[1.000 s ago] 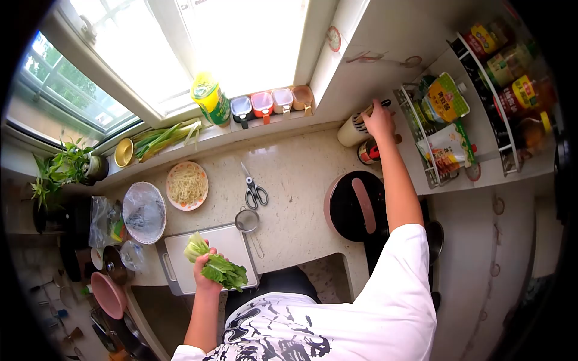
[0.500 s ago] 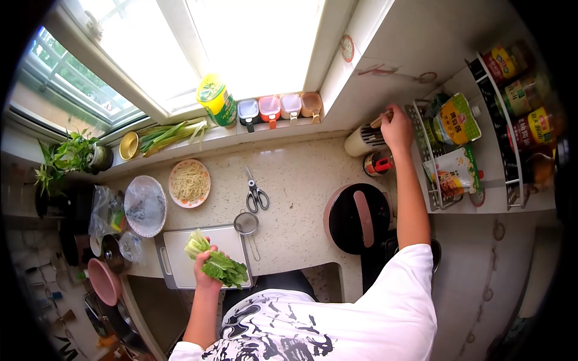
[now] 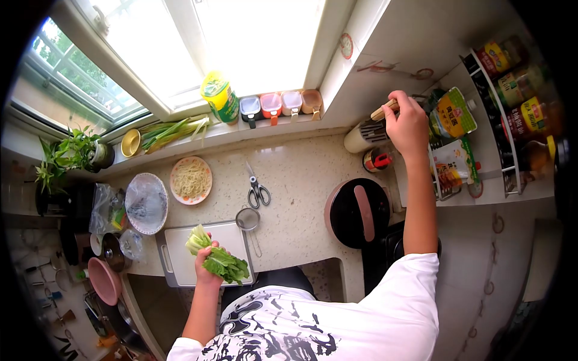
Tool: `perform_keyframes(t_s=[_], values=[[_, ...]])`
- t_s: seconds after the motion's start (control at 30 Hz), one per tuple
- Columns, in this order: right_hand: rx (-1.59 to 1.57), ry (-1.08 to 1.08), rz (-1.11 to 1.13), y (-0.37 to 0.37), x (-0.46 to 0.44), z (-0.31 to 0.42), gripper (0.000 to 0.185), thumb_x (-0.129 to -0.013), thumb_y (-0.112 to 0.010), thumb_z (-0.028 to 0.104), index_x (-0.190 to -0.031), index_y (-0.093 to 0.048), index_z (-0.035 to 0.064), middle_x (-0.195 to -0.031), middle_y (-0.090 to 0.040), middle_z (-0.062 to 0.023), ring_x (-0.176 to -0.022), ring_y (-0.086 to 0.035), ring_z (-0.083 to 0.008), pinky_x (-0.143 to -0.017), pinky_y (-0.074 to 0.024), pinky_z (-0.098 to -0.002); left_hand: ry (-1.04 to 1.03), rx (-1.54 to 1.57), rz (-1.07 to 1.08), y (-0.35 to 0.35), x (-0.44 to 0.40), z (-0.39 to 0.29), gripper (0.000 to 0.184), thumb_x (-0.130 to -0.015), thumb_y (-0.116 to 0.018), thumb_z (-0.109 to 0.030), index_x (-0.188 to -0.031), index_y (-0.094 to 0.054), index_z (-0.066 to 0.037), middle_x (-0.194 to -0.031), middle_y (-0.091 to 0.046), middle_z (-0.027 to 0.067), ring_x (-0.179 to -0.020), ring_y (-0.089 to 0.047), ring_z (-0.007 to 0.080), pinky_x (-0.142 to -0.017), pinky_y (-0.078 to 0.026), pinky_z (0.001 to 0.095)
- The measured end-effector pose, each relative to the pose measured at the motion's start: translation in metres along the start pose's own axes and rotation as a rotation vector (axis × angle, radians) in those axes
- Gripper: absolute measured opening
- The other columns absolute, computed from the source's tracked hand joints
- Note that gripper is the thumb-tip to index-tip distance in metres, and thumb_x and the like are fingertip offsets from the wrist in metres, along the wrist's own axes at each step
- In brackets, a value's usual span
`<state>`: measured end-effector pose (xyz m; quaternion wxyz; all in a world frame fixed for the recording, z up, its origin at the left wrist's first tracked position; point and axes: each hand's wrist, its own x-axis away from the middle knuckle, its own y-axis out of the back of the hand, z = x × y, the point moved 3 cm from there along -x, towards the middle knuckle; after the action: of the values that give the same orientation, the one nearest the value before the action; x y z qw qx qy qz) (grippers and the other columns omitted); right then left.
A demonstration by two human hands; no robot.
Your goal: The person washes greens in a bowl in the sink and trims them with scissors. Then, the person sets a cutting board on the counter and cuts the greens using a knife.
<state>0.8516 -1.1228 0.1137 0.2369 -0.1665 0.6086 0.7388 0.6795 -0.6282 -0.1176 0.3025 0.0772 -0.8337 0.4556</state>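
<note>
My left hand [image 3: 208, 265] is closed around a bunch of leafy green lettuce [image 3: 226, 266], held over the white cutting board [image 3: 180, 246]. The pale stem end points up and left, and the leaves hang to the right. Out at the far right, my right hand [image 3: 406, 123] grips the wooden handle of a knife [image 3: 384, 112] above the white knife block [image 3: 356, 138]. The knife's blade cannot be made out. Just below that hand stands a small jar with a red lid [image 3: 378, 160].
Scissors [image 3: 257, 189], a strainer [image 3: 247, 219], a plate of noodles [image 3: 191, 180] and a patterned bowl [image 3: 146, 203] rest on the counter. A round black electric pan [image 3: 343, 213] stands at right. Scallions [image 3: 174, 133] and spice boxes [image 3: 271, 106] line the sill; a condiment rack [image 3: 509, 144] hangs right.
My right hand has risen slightly and shifted right, with the wooden knife handle now more visible in its fingers. My left hand keeps the lettuce in nearly the same place.
</note>
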Motion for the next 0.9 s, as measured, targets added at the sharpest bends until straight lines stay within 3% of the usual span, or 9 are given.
perform_keyframes(t_s=[0.07, 0.17, 0.2, 0.23, 0.37, 0.57, 0.67, 0.73, 0.9], values=[[-0.08, 0.054, -0.045, 0.015, 0.003, 0.018, 0.022, -0.084, -0.075, 0.014, -0.102, -0.063, 0.0065, -0.087, -0.069, -0.0134, -0.077, -0.067, -0.0322, -0.066, -0.052, -0.0423, 0.009, 0.001, 0.011, 0.006, 0.002, -0.004, 0.049, -0.086, -0.06, -0.014, -0.133, -0.049, -0.018, -0.095, -0.059, 0.0019, -0.078, -0.062, 0.0207, -0.079, -0.054, 0.0427], [-0.328, -0.154, 0.049, 0.028, 0.017, 0.038, 0.022, -0.085, -0.075, 0.012, -0.102, -0.063, 0.0034, -0.079, -0.068, -0.0105, -0.068, -0.066, -0.0222, -0.062, -0.0507, -0.0369, 0.009, -0.018, 0.03, 0.021, 0.004, -0.011, 0.051, -0.086, -0.059, -0.017, -0.137, -0.049, -0.018, -0.094, -0.059, 0.0015, -0.083, -0.063, 0.0208, -0.082, -0.054, 0.0424], [-0.46, -0.215, 0.035, 0.021, 0.027, 0.037, 0.018, -0.089, -0.073, 0.011, -0.101, -0.063, 0.0019, -0.075, -0.066, -0.0058, -0.061, -0.062, -0.0125, -0.057, -0.0478, -0.0299, 0.002, -0.027, 0.025, 0.028, 0.004, -0.014, 0.052, -0.086, -0.059, -0.017, -0.137, -0.049, -0.018, -0.094, -0.059, 0.0017, -0.083, -0.063, 0.0209, -0.082, -0.054, 0.0429], [-0.635, -0.345, 0.085, 0.017, 0.041, 0.042, 0.015, -0.092, -0.071, 0.012, -0.1, -0.063, 0.0026, -0.074, -0.065, -0.0027, -0.059, -0.06, -0.0095, -0.053, -0.0473, -0.0256, -0.01, -0.037, 0.011, 0.037, 0.006, -0.018, 0.052, -0.087, -0.059, -0.018, -0.137, -0.049, -0.018, -0.094, -0.059, 0.0018, -0.084, -0.063, 0.021, -0.082, -0.054, 0.0433], [-1.03, -0.577, 0.118, -0.016, 0.123, 0.058, 0.012, -0.095, -0.068, 0.013, -0.098, -0.058, 0.0056, -0.081, -0.065, -0.005, -0.059, -0.062, -0.0114, -0.049, -0.0512, -0.0236, -0.119, -0.271, -0.061, 0.065, 0.015, -0.05, 0.045, -0.084, -0.064, -0.004, -0.128, -0.055, -0.006, -0.098, -0.062, 0.0048, -0.085, -0.063, 0.0191, -0.079, -0.055, 0.0348], [-1.554, -1.0, 0.092, -0.076, 0.307, 0.121, 0.016, -0.097, -0.065, 0.019, -0.1, -0.053, 0.0079, -0.091, -0.069, -0.0157, -0.067, -0.067, -0.0189, -0.059, -0.0548, -0.0268, -0.219, -1.029, -0.071, 0.153, 0.009, -0.095, 0.032, -0.084, -0.068, -0.003, -0.115, -0.062, -0.003, -0.096, -0.065, 0.0045, -0.086, -0.065, 0.0172, -0.077, -0.055, 0.034], [-1.725, -1.15, 0.134, -0.08, 0.386, 0.183, 0.017, -0.096, -0.064, 0.019, -0.106, -0.056, 0.0081, -0.101, -0.069, -0.0214, -0.08, -0.069, -0.0231, -0.07, -0.0554, -0.0287, -0.273, -1.658, -0.03, 0.16, 0.011, -0.127, 0.034, -0.077, -0.073, -0.014, -0.11, -0.066, -0.01, -0.092, -0.071, 0.0108, -0.085, -0.07, 0.0289, -0.075, -0.055, 0.0405], [-1.773, -1.289, 0.135, -0.084, 0.432, 0.225, 0.032, -0.098, -0.062, 0.025, -0.122, -0.057, 0.0048, -0.103, -0.068, -0.0211, -0.078, -0.068, -0.023, -0.071, -0.056, -0.0308, -0.327, -1.927, 0.021, 0.18, 0.003, -0.137, 0.037, -0.072, -0.075, -0.022, -0.108, -0.066, -0.018, -0.09, -0.071, 0.0143, -0.085, -0.068, 0.0368, -0.074, -0.054, 0.0468], [-2.046, -1.27, 0.359, -0.093, 0.489, 0.321, 0.048, -0.1, -0.06, 0.028, -0.139, -0.047, 0.0012, -0.105, -0.067, -0.0162, -0.077, -0.065, -0.0203, -0.069, -0.0535, -0.0284, -0.479, -2.157, 0.279, 0.224, -0.033, -0.136, 0.036, -0.071, -0.077, -0.02, -0.104, -0.063, -0.016, -0.084, -0.069, 0.009, -0.081, -0.068, 0.0336, -0.07, -0.054, 0.0474]])
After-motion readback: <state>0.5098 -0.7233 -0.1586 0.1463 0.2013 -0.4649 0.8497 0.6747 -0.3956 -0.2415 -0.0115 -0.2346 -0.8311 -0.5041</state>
